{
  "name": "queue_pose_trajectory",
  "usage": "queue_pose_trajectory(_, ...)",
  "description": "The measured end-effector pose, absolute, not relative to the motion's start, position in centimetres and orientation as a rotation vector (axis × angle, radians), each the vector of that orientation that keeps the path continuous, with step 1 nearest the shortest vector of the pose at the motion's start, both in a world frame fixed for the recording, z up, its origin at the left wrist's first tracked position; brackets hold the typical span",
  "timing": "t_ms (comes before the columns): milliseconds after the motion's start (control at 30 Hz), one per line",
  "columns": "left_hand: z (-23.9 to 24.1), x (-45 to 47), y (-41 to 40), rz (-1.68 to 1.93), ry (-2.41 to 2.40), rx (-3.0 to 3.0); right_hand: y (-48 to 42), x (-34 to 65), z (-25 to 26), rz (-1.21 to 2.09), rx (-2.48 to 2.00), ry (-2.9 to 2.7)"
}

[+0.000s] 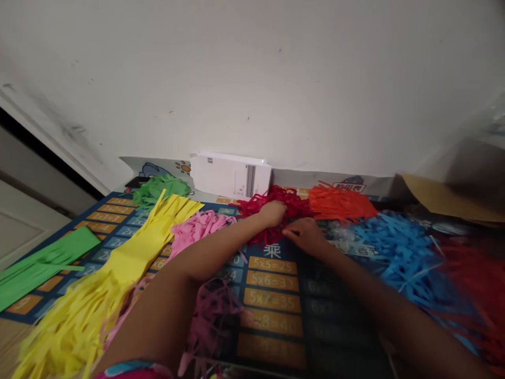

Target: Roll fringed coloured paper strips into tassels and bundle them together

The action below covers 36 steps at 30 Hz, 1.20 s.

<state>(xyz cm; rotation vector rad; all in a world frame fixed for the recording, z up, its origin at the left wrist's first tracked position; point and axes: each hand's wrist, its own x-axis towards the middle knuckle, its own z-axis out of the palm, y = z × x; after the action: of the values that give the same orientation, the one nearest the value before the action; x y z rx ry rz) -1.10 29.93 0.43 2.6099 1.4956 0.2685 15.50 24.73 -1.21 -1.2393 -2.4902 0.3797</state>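
A pile of dark red paper strips (294, 199) lies at the back middle of the mat. My left hand (273, 213) rests on it, fingers curled down into the strips and closed around some of them. Just to the right, my right hand (306, 235) is at the pile's front edge. Its fingers are bent together in a pinch, and whatever they hold is too small to make out. Orange paper strips (341, 202) lie behind my right hand, and a pink strip bundle (201, 223) sits left of my left forearm.
A white box (231, 176) leans against the wall. Yellow fringed paper (132, 258) and green sheets (47, 263) spread on the left, with green strips (161, 189) behind. Blue strips (406, 252) and blurred red strips (481, 289) lie right. Beneath is a multiplication-table mat (272, 300).
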Motion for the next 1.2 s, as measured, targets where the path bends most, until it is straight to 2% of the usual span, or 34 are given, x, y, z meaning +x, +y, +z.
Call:
queue_pose_trajectory(67, 0.0, -1.3, 30.0, 0.263, 1.557, 2.627, 26.2, 17.3, -1.1, 0.268, -1.417, -2.384)
queue_pose_trajectory(200, 0.2, -0.1, 29.5, 0.270, 1.580, 2.708, 27.5, 18.6, -1.6, 0.218, -1.501, -2.314)
queue_pose_trajectory(367, 0.9, 0.5, 29.6, 0.232, 1.589, 2.717, 26.8, 18.9, -1.6, 0.210, -1.509, -2.273)
queue_pose_trajectory(667, 1.1, -1.4, 32.3, 0.254, 1.728, 2.388, 26.3, 19.4, -1.2, 0.215, -1.495, -2.168)
queue_pose_trajectory(1200, 0.1, -2.0, 32.6, 0.477, 1.527, 2.094, 25.7, 18.4, -1.4, 0.244, -1.434, -2.176)
